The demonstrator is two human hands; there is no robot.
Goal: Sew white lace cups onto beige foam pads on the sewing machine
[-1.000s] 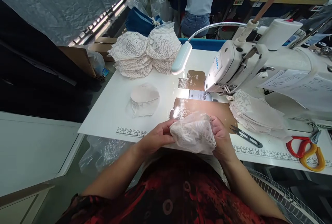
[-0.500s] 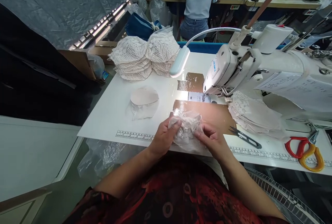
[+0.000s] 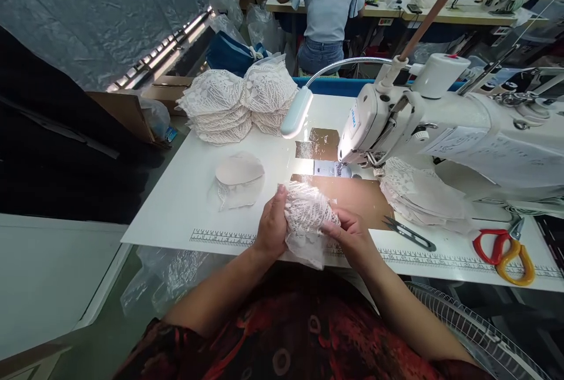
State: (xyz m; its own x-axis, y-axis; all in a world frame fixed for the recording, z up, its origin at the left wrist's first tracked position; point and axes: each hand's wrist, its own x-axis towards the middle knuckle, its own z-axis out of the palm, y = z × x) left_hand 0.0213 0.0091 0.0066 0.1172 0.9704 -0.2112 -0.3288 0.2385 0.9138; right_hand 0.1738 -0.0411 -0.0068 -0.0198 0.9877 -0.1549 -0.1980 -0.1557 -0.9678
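A white lace piece (image 3: 308, 218) is held over the table's front edge, its patterned side facing up. My left hand (image 3: 273, 224) grips its left side, thumb up along the edge. On the right side, my right hand (image 3: 350, 233) pinches the same lace between thumb and fingers. Behind the hands stands the white sewing machine (image 3: 374, 115), its needle area above a metal plate (image 3: 328, 168). To the left lies a beige oval pad on a lace piece (image 3: 240, 180). Flat lace pieces (image 3: 427, 195) are stacked right of the needle area.
Stacked lace cups (image 3: 238, 98) stand at the back left beside a lamp (image 3: 297, 113). Thread snips (image 3: 409, 234) and red-and-orange scissors (image 3: 504, 251) lie at the right on the white table (image 3: 163, 204). A person (image 3: 326, 10) sits at another table beyond.
The lace piece, crumpled before, is now spread with its pattern showing. My left hand has turned, its thumb now pointing up. The whole view has shifted slightly.
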